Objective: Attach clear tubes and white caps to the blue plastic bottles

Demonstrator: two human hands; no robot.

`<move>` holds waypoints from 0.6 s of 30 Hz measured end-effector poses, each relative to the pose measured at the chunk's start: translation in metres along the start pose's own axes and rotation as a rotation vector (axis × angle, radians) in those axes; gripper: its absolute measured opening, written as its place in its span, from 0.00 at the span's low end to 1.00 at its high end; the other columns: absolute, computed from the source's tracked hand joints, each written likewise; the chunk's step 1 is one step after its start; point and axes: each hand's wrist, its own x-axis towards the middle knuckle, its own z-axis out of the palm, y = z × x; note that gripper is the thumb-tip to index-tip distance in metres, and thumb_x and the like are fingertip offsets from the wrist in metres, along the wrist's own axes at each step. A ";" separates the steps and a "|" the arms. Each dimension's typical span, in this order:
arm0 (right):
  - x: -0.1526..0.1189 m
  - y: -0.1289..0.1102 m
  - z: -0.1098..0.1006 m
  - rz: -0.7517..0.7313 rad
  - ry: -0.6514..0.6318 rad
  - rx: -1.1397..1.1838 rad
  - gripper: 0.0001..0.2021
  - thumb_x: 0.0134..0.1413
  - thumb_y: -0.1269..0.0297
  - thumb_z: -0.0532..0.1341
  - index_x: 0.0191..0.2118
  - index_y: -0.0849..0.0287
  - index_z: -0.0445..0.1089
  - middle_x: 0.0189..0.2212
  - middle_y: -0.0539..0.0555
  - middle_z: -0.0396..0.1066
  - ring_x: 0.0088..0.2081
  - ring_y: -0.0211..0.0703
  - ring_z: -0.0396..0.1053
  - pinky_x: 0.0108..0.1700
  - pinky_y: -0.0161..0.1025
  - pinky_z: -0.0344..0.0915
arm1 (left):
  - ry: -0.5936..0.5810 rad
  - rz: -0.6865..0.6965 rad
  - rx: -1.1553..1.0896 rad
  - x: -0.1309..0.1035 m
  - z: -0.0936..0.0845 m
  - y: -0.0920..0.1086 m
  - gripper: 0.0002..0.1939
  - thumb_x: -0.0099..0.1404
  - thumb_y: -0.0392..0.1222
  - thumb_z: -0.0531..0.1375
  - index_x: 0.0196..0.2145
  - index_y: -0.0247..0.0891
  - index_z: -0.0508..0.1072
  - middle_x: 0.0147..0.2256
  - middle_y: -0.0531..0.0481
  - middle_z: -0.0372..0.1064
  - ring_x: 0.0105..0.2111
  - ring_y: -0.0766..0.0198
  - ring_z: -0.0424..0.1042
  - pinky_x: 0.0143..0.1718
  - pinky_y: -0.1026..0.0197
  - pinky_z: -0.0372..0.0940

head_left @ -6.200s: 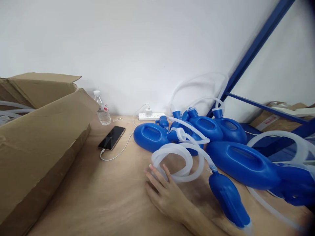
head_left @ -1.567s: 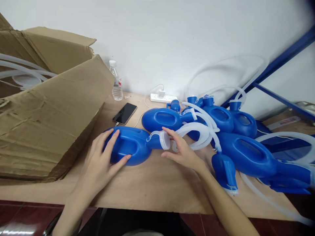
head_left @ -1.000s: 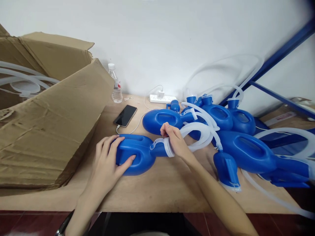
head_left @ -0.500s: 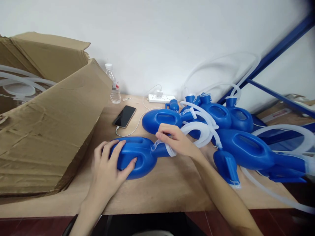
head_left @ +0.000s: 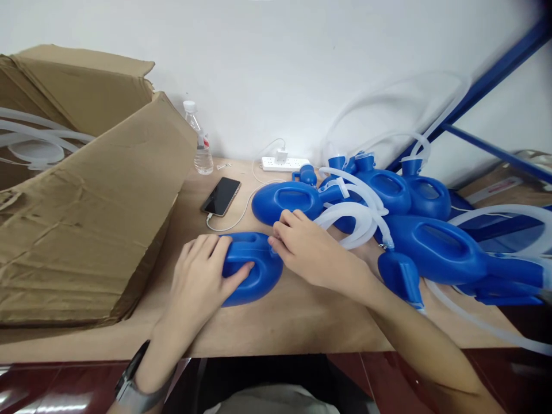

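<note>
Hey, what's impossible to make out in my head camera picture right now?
- Head view: right end of the held jug, hidden behind the right hand, as is anything in its palm.
- Head view: bottom of the cardboard box, hidden by its near wall; its left side, cut off by the left edge.
- Head view: wording on the water bottle, too small.

From here I see a plain pale wall (head_left: 241,69) behind a light wooden table (head_left: 276,333). Over on the right, a blue metal frame (head_left: 495,80) slants up against the wall, with a thinner blue bar branching off it. Below the table's front edge, the dark red tiled floor (head_left: 43,388) catches bright glints of light.
</note>
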 end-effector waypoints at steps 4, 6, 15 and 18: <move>-0.001 -0.004 0.013 -0.017 0.095 -0.267 0.20 0.79 0.59 0.53 0.39 0.61 0.78 0.39 0.67 0.72 0.44 0.62 0.67 0.45 0.55 0.64 | -0.070 -0.031 -0.021 0.007 0.003 0.007 0.16 0.75 0.56 0.62 0.47 0.40 0.74 0.41 0.43 0.78 0.45 0.44 0.74 0.47 0.44 0.65; 0.002 -0.005 0.013 -0.018 0.077 -0.349 0.23 0.80 0.57 0.53 0.38 0.63 0.79 0.39 0.68 0.73 0.45 0.62 0.66 0.44 0.52 0.64 | -0.096 -0.068 -0.010 0.008 0.003 0.012 0.14 0.74 0.54 0.63 0.47 0.40 0.75 0.41 0.44 0.79 0.46 0.44 0.75 0.47 0.44 0.63; 0.017 0.006 0.004 -0.207 -0.055 -0.290 0.19 0.79 0.67 0.55 0.36 0.64 0.79 0.39 0.60 0.74 0.39 0.49 0.65 0.41 0.46 0.60 | -0.184 -0.149 0.053 0.015 -0.002 0.020 0.10 0.73 0.48 0.62 0.44 0.39 0.76 0.43 0.43 0.81 0.48 0.41 0.77 0.46 0.43 0.61; 0.017 0.011 0.005 -0.246 -0.025 -0.077 0.20 0.80 0.65 0.54 0.35 0.63 0.77 0.38 0.57 0.73 0.39 0.45 0.66 0.41 0.43 0.61 | -0.198 -0.153 0.044 0.017 -0.003 0.020 0.09 0.73 0.47 0.63 0.42 0.39 0.75 0.41 0.42 0.81 0.48 0.40 0.78 0.46 0.43 0.61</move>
